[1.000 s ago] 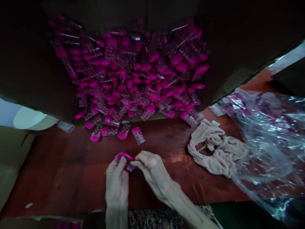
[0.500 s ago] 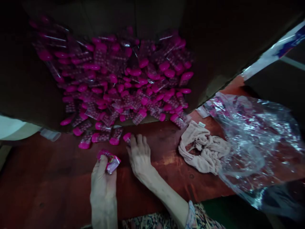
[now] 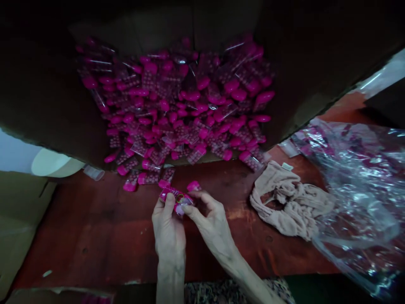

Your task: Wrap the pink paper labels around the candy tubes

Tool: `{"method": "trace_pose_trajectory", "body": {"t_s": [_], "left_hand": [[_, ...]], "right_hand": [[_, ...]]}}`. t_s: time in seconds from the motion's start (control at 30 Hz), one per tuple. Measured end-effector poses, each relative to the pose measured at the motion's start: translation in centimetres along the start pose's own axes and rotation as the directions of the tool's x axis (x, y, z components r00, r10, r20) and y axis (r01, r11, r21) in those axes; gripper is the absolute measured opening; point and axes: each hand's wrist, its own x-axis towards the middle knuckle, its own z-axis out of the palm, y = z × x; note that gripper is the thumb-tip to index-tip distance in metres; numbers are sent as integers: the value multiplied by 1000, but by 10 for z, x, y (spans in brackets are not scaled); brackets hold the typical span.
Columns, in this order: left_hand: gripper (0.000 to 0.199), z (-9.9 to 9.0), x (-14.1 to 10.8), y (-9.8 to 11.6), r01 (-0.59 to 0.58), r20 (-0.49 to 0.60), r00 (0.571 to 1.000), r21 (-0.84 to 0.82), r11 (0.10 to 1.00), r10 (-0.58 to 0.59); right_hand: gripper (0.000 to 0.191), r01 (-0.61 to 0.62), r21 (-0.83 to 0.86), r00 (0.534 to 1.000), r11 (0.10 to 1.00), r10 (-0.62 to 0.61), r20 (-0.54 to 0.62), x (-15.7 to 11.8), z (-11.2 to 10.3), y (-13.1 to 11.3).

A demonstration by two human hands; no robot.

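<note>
Left hand (image 3: 167, 230) and right hand (image 3: 211, 223) meet on one pink-capped packet (image 3: 175, 200)
The right hand has come back from the tabletop to join the left; the left is closed around the packet's near side, thumb on top, while the right pinches its right end between thumb and curled fingers; the packet is held just above the red-brown wooden tabletop (image 3: 79, 236), near the far heap of pink-capped blister packs (image 3: 174, 105); a loose pink cap (image 3: 193, 185) lies just beyond the right fingers; to the right sit a crumpled beige nylon stocking (image 3: 291, 200) and a clear plastic bag (image 3: 354, 190)
</note>
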Motion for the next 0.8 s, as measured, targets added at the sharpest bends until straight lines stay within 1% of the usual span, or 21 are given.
{"method": "trace_pose_trajectory", "body": {"t_s": [0.07, 0.13, 0.2, 0.27, 0.33, 0.4, 0.5, 0.53, 0.57, 0.63, 0.67, 0.7, 0.73, 0.77, 0.8], "left_hand": [[23, 2, -4, -1, -60, 32, 998, 31, 998, 59], [25, 1, -5, -1, -190, 32, 982, 98, 977, 187], [25, -2, -4, -1, -329, 23, 943, 202, 922, 332], [19, -7, -2, 0, -418, 36, 903, 305, 856, 428], [16, -12, 1, 1, -451, 78, 887, 366, 814, 456], [15, -15, 4, 3, -475, 137, 877, 385, 792, 460], [13, -18, 7, 7, -533, 233, 846, 375, 759, 479], [12, -19, 8, 9, -530, 267, 847, 364, 766, 459], [12, -20, 10, 10, -496, 299, 863, 350, 795, 407], [15, -23, 14, 12, -343, 345, 910, 325, 881, 227], [16, -25, 16, 12, -252, 356, 925, 316, 915, 132], [18, -26, 18, 12, -178, 356, 932, 304, 936, 62], [20, -27, 19, 11, -135, 351, 936, 295, 946, 24], [19, -28, 20, 11, -130, 349, 937, 293, 947, 20], [16, -28, 20, 10, -154, 355, 934, 299, 942, 40]], "right_hand": [[9, -19, 15, 998, 1000, 20, -58, 0, 1, 0], [13, 28, -33, 997, 999, -30, -78, 1, -1, 2], [14, 110, -118, 992, 987, -117, -55, 2, -5, 3], [17, 213, -224, 974, 951, -225, -27, 3, -8, 5], [19, 310, -325, 943, 894, -332, -13, 4, -10, 7], [20, 372, -403, 915, 836, -404, 7, 4, -11, 9], [22, 402, -476, 899, 782, -437, 41, 6, -12, 10], [23, 402, -491, 898, 773, -437, 47, 7, -13, 11], [23, 402, -500, 897, 767, -438, 51, 7, -14, 11], [24, 421, -498, 890, 758, -451, 64, 9, -15, 10], [25, 439, -489, 883, 754, -462, 80, 9, -15, 10], [25, 458, -479, 876, 749, -473, 100, 10, -16, 10], [25, 476, -472, 868, 742, -481, 119, 11, -16, 10], [24, 488, -469, 864, 736, -483, 141, 11, -17, 10], [24, 495, -470, 862, 730, -482, 159, 12, -17, 10]]}}
